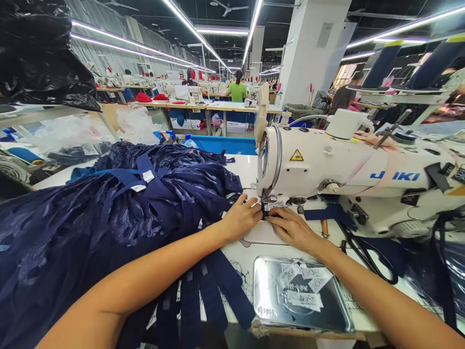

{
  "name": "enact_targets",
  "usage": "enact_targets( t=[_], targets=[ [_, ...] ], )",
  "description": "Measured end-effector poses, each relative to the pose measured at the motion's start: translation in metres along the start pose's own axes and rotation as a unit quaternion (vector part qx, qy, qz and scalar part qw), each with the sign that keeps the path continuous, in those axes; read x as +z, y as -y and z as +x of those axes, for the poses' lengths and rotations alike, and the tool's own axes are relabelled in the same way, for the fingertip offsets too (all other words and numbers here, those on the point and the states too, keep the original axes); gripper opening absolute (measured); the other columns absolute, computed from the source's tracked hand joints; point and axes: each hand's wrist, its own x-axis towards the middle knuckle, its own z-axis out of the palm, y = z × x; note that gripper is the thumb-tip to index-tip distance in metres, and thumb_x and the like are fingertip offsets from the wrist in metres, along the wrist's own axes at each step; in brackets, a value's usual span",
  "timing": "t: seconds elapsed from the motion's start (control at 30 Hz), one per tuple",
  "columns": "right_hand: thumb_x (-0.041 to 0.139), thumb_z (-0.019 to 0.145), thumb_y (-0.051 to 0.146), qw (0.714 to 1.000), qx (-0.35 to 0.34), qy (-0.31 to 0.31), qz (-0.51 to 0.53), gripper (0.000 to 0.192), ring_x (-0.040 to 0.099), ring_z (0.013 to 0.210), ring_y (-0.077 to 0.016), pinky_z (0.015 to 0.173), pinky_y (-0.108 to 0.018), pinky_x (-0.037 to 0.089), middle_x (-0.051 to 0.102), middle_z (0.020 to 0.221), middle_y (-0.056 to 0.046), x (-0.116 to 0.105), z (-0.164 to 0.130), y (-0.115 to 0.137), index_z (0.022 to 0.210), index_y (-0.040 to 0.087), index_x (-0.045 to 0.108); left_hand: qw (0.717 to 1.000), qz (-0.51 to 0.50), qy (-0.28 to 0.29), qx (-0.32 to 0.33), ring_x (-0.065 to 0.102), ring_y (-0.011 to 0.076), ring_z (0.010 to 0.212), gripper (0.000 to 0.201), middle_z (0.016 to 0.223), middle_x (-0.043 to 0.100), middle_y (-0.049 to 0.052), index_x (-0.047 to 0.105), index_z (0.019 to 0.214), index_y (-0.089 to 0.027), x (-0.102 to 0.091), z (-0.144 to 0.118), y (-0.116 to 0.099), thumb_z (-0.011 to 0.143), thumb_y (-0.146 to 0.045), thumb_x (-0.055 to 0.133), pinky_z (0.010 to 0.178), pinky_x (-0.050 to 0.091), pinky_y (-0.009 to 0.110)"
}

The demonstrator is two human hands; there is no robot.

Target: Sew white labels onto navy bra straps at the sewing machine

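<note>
A white sewing machine [327,167] stands on the table, its needle end near the middle of the view. My left hand [241,219] and my right hand [290,227] lie flat on either side of the presser foot, fingertips pinching a small navy fabric piece [265,211] under the needle. A large heap of navy lace garments [109,208] with white labels sits at my left, under and beside my left forearm. Several navy straps [214,291] hang over the table's near edge.
A metal tray [301,291] holding white size labels lies near the front edge. Black scissors [366,252] rest right of my right wrist. Black plastic bags [39,53] hang at upper left. Other workers sit at sewing tables far behind.
</note>
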Motion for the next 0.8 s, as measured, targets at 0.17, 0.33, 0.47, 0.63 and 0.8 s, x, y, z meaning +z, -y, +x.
enact_targets(
  t=[0.17, 0.33, 0.47, 0.63, 0.8],
  targets=[
    [0.038, 0.084, 0.014, 0.998, 0.027, -0.025, 0.047, 0.028, 0.054, 0.089, -0.0182, 0.076, -0.034, 0.050, 0.057, 0.101, -0.009, 0.005, -0.001, -0.005, 0.099, 0.018, 0.061, 0.998, -0.050, 0.024, 0.006, 0.047, 0.0163, 0.076, 0.020, 0.072, 0.057, 0.002, 0.058, 0.068, -0.014, 0.017, 0.005, 0.003, 0.084, -0.015, 0.045, 0.075, 0.029, 0.035],
    [0.036, 0.084, 0.013, 1.000, -0.001, 0.009, -0.005, 0.029, 0.053, 0.091, -0.0201, 0.076, -0.037, 0.049, 0.056, 0.100, -0.010, 0.002, -0.002, -0.005, 0.102, 0.017, 0.059, 0.993, -0.111, 0.048, -0.013, 0.049, 0.0160, 0.081, 0.021, 0.082, 0.061, 0.003, 0.060, 0.074, -0.016, 0.017, 0.002, 0.004, 0.085, -0.016, 0.042, 0.077, 0.029, 0.034],
    [0.037, 0.082, 0.009, 0.999, -0.014, 0.029, -0.037, 0.032, 0.052, 0.094, -0.0218, 0.075, -0.038, 0.050, 0.055, 0.105, -0.012, -0.001, -0.002, -0.002, 0.107, 0.016, 0.055, 0.979, -0.178, 0.088, -0.035, 0.052, 0.0161, 0.093, 0.021, 0.103, 0.062, 0.003, 0.059, 0.095, -0.017, 0.010, -0.006, 0.003, 0.084, -0.015, 0.042, 0.083, 0.029, 0.035],
    [0.038, 0.081, 0.008, 0.999, -0.025, 0.027, -0.029, 0.033, 0.050, 0.099, -0.0223, 0.076, -0.037, 0.051, 0.055, 0.107, -0.013, -0.001, -0.002, -0.001, 0.109, 0.014, 0.054, 0.972, -0.191, 0.133, -0.033, 0.048, 0.0202, 0.107, 0.032, 0.121, 0.054, 0.006, 0.052, 0.111, -0.015, -0.002, -0.014, 0.001, 0.080, -0.011, 0.043, 0.089, 0.029, 0.038],
    [0.038, 0.082, 0.010, 0.999, -0.024, 0.029, -0.035, 0.032, 0.050, 0.099, -0.0234, 0.078, -0.038, 0.050, 0.055, 0.110, -0.013, -0.001, -0.001, -0.002, 0.110, 0.012, 0.055, 0.970, -0.180, 0.160, -0.042, 0.046, 0.0217, 0.110, 0.034, 0.123, 0.052, 0.008, 0.051, 0.113, -0.015, -0.006, -0.013, 0.000, 0.081, -0.011, 0.042, 0.091, 0.029, 0.041]
  ],
)
